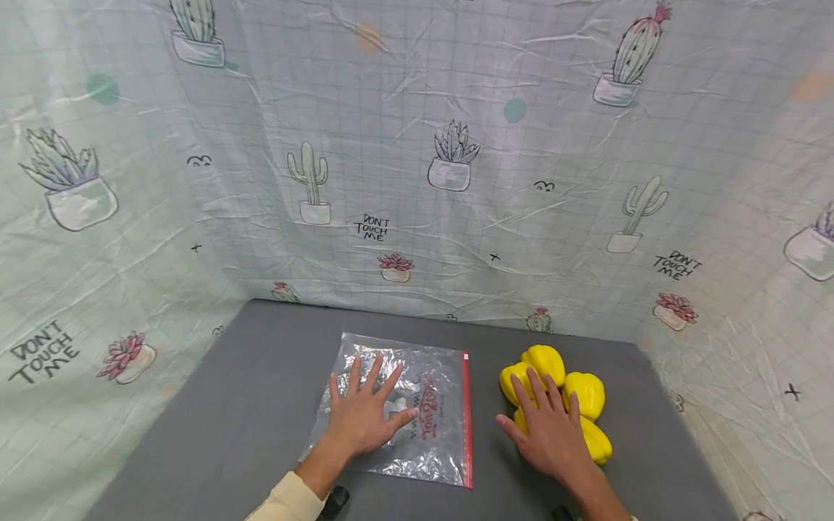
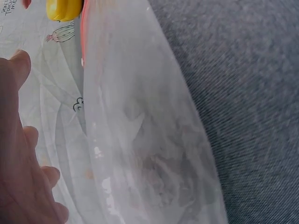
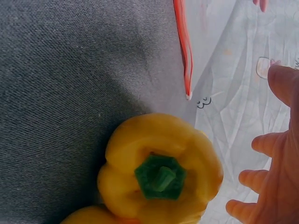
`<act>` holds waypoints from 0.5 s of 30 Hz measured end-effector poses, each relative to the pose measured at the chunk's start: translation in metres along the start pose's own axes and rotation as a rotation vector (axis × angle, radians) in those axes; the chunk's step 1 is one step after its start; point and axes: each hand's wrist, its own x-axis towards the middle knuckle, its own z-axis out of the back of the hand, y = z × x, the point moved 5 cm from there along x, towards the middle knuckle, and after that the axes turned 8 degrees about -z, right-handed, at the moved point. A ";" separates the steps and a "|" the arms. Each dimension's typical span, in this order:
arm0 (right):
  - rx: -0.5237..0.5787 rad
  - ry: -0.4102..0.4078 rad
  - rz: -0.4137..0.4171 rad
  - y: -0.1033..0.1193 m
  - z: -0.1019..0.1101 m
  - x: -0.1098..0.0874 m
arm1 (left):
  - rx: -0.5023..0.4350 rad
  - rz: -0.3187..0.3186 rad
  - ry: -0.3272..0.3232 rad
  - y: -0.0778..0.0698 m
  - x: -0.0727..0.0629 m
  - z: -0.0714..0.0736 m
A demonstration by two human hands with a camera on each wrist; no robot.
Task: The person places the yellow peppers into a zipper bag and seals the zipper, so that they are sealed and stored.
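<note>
My left hand (image 1: 365, 418) is spread over a clear zip bag (image 1: 439, 456) with a red zip strip along its right side, lying flat on the table. In the left wrist view the fingers (image 2: 30, 137) stand raised above the bag (image 2: 149, 140). My right hand (image 1: 550, 434), fingers spread too, is over a cluster of several yellow bell peppers (image 1: 585, 396) and hides part of them. From the right wrist, one pepper (image 3: 201, 163) shows its green stem, with the fingers (image 3: 254, 179) apart from it. Neither hand holds anything.
A grey cloth-covered table (image 1: 247, 405) bears the bag and peppers, the peppers standing right of the bag. A cactus-print curtain (image 1: 391, 145) rises behind the table and on both sides. Small black objects (image 1: 335, 501) show beside the wrists at the bottom.
</note>
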 end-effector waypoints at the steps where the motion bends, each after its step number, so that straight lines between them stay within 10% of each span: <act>1: -0.003 0.003 -0.001 0.000 -0.001 0.000 | -0.003 0.001 0.000 0.000 -0.001 -0.001; 15: -0.004 0.020 -0.017 -0.004 -0.007 -0.002 | -0.020 -0.010 -0.001 0.001 -0.003 -0.007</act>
